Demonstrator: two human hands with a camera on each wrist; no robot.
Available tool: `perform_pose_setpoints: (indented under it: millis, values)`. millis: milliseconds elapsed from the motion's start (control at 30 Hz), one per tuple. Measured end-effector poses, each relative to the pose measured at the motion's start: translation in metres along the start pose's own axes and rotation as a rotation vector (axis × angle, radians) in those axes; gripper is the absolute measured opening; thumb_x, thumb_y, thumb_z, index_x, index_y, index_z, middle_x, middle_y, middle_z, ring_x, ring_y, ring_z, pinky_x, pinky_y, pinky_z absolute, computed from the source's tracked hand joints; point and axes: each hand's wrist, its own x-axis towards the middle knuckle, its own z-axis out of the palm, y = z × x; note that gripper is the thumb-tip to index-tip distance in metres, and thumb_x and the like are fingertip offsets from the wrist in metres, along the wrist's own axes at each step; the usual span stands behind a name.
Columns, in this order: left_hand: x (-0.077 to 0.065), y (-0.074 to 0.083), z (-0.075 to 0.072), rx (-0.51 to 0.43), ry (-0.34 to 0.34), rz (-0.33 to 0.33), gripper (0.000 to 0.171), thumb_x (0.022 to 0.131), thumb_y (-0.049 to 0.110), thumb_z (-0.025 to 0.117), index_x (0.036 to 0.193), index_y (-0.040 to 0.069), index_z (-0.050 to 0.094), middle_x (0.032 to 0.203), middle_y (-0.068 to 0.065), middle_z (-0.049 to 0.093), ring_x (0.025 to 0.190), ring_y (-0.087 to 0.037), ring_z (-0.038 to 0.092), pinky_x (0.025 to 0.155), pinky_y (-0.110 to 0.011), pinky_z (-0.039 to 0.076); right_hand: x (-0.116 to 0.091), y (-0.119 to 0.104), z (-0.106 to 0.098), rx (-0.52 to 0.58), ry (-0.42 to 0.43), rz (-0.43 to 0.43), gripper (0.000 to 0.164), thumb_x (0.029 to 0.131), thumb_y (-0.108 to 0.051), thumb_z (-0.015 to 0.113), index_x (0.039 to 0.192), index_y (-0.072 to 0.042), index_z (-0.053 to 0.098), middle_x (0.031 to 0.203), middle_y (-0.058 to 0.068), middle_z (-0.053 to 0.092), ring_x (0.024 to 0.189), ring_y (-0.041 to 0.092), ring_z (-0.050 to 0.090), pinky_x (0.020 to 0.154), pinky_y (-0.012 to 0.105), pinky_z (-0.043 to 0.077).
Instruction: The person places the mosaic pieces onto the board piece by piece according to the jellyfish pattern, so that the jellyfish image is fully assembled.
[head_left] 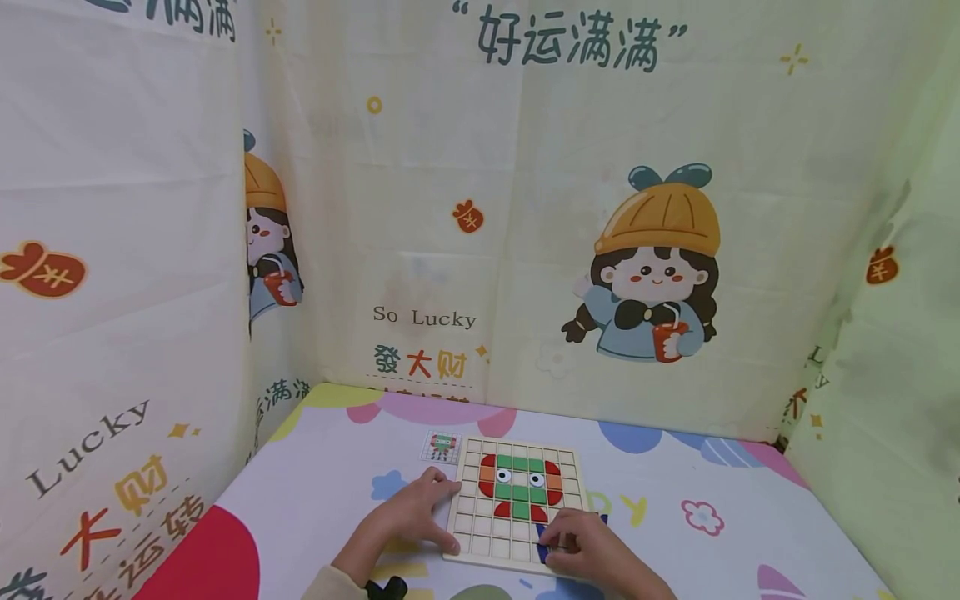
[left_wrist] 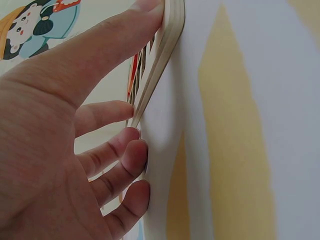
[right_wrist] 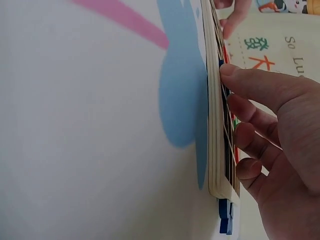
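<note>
A square wooden grid board lies on the table with a tile figure in its cells. Green tiles, red and orange tiles and two eye tiles make up a face. My left hand spreads along the board's left side, thumb at the near corner and a fingertip at the edge. Over the near right part, my right hand has its thumb and index finger at a dark blue tile. Its other fingers curl above the board. More blue pieces show past the board's edge.
A small pattern card with a picture of a figure lies beyond the board's far left corner. The tabletop bears colourful printed shapes. Printed cloth hangs around the back and sides. A black object shows by the left sleeve.
</note>
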Motion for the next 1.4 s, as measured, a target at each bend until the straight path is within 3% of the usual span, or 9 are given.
perform_pose_setpoints:
  millis: [233,467,767,1133,1400]
  values:
    - [-0.001,0.001,0.0,-0.005,0.003,0.003,0.089,0.063,0.049,0.086,0.14,0.018,0.053,0.117,0.0,0.045,0.099,-0.019,0.047,0.088,-0.041,0.046,-0.001,0.002,-0.003,-0.006,0.006,-0.005,0.013,0.082,-0.026,0.075,0.096,-0.028,0.076,0.085,-0.006,0.062,0.075,0.011,0.054,0.066,0.022,0.05]
    - [-0.001,0.003,-0.002,-0.002,-0.001,0.013,0.089,0.064,0.047,0.086,0.14,0.017,0.052,0.118,0.0,0.045,0.099,-0.019,0.047,0.088,-0.04,0.045,-0.01,0.02,-0.021,-0.119,0.15,-0.128,0.011,0.083,-0.021,0.075,0.093,-0.017,0.074,0.084,-0.007,0.06,0.068,0.001,0.048,0.06,0.019,0.042]
    - [-0.001,0.0,-0.002,0.001,-0.002,0.007,0.09,0.064,0.048,0.086,0.141,0.017,0.051,0.12,-0.001,0.045,0.1,-0.019,0.047,0.09,-0.042,0.045,-0.024,0.043,-0.04,-0.212,0.366,-0.017,0.023,0.073,-0.013,0.082,0.094,-0.016,0.071,0.097,0.0,0.06,0.065,0.001,0.045,0.059,0.019,0.04]
    - [0.0,-0.001,-0.001,0.005,-0.005,0.01,0.089,0.064,0.049,0.086,0.14,0.018,0.052,0.119,-0.001,0.046,0.099,-0.019,0.047,0.089,-0.042,0.046,-0.023,0.051,-0.038,-0.21,0.422,0.076,0.022,0.078,-0.004,0.074,0.098,-0.012,0.073,0.097,0.0,0.063,0.063,0.002,0.041,0.057,0.02,0.038]
    - [0.001,-0.001,0.0,0.008,-0.002,0.014,0.09,0.064,0.05,0.086,0.14,0.018,0.052,0.119,0.001,0.045,0.099,-0.018,0.047,0.089,-0.04,0.046,-0.02,0.049,-0.038,-0.275,0.45,0.184,0.016,0.079,-0.007,0.076,0.08,-0.023,0.071,0.079,-0.007,0.054,0.064,0.006,0.042,0.058,0.021,0.035]
